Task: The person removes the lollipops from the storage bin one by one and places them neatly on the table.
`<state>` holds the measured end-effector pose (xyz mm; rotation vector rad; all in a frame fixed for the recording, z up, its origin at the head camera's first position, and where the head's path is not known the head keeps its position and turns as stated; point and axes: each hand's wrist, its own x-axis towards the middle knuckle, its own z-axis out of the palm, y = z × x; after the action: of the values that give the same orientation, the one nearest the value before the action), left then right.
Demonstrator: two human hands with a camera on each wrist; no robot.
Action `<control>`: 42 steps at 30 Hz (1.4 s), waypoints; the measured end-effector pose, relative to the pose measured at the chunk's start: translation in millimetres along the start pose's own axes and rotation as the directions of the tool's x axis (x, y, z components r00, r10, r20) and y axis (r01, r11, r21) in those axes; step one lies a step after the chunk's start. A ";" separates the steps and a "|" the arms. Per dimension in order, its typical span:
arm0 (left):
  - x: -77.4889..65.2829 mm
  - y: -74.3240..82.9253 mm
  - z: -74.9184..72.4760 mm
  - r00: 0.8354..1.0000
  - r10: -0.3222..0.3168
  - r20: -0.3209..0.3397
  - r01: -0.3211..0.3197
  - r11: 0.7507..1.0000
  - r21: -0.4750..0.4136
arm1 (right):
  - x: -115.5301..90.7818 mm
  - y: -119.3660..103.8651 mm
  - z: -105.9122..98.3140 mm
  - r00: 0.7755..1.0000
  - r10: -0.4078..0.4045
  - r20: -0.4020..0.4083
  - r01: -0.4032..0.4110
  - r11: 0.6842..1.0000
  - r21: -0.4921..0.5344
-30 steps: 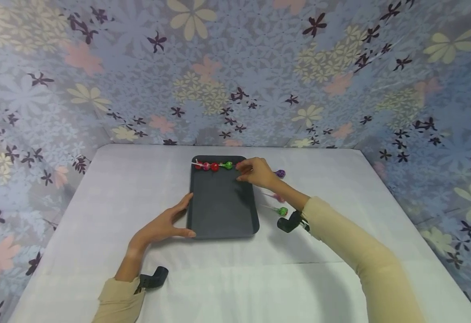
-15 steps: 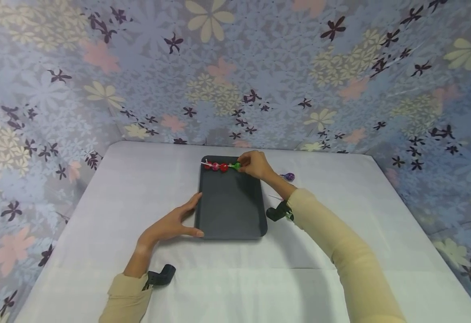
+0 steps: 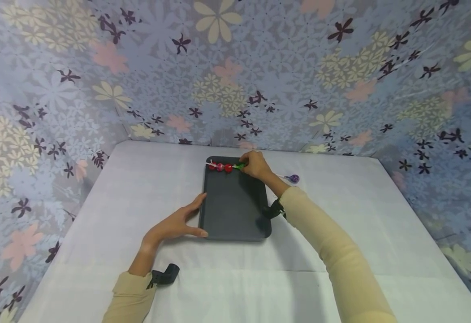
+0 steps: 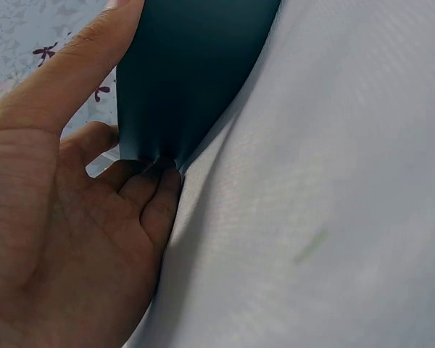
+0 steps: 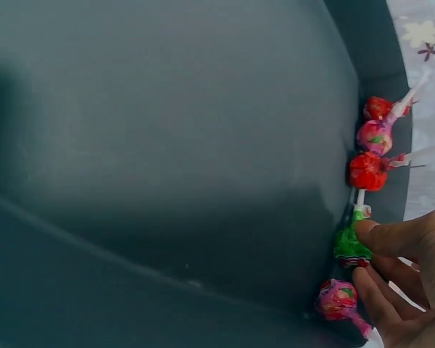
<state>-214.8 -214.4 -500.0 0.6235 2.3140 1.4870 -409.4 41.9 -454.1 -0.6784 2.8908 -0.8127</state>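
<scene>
My left hand (image 3: 177, 224) steadies the dark grey tray (image 3: 235, 215), thumb by its near left corner and forefinger against its left rim. In the left wrist view, the other fingers (image 4: 156, 203) lean on the tray's outer side. At the tray's far edge my right hand (image 3: 255, 165) pinches a green-wrapped lollipop (image 5: 352, 246) between thumb and fingers. Two red lollipops, one of them nearest (image 5: 367, 172), and a pink lollipop (image 5: 375, 138) lie in a row beyond it along the tray wall. Another pink lollipop (image 5: 338, 299) sits in the corner below the fingers.
A purple lollipop (image 3: 294, 178) lies on the white-covered table (image 3: 340, 202) right of the tray. The right forearm and sleeve (image 3: 320, 224) cover part of the table there. A flower-patterned backdrop (image 3: 227, 89) rises behind the table.
My right hand has moved slightly left along the tray's far edge to the green lollipop and taken hold of it. The head view has shifted a little; the left hand stays at the tray.
</scene>
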 end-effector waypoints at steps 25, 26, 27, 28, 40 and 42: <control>4.8 4.9 0.5 1.000 0.014 0.013 -0.014 1.000 0.011 | -2.2 3.9 2.0 0.997 -0.053 0.060 0.057 0.997 -0.054; 4.3 4.8 0.3 1.000 0.012 0.014 -0.012 1.000 0.010 | -2.4 4.0 2.8 0.997 -0.055 0.058 0.058 0.997 -0.048; 4.0 4.4 0.3 1.000 0.011 0.014 -0.011 1.000 0.009 | -2.9 4.0 3.2 0.997 -0.057 0.057 0.059 0.997 -0.045; 3.7 4.0 0.2 1.000 0.009 0.014 -0.010 1.000 0.009 | -3.5 3.9 3.3 0.997 -0.058 0.054 0.060 0.997 -0.042; 0.1 1.0 1.5 1.000 0.001 0.003 -0.001 1.000 0.021 | -16.2 2.5 -16.2 0.993 -0.117 0.007 0.117 0.993 0.004; -0.3 0.7 1.3 1.000 0.003 -0.002 -0.003 1.000 0.024 | -20.6 3.6 -21.8 0.991 -0.131 0.005 0.130 0.991 0.036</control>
<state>-213.8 -213.2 -499.9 0.6319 2.3369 1.4640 -396.1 64.0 -438.5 -0.8723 2.8425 -0.8719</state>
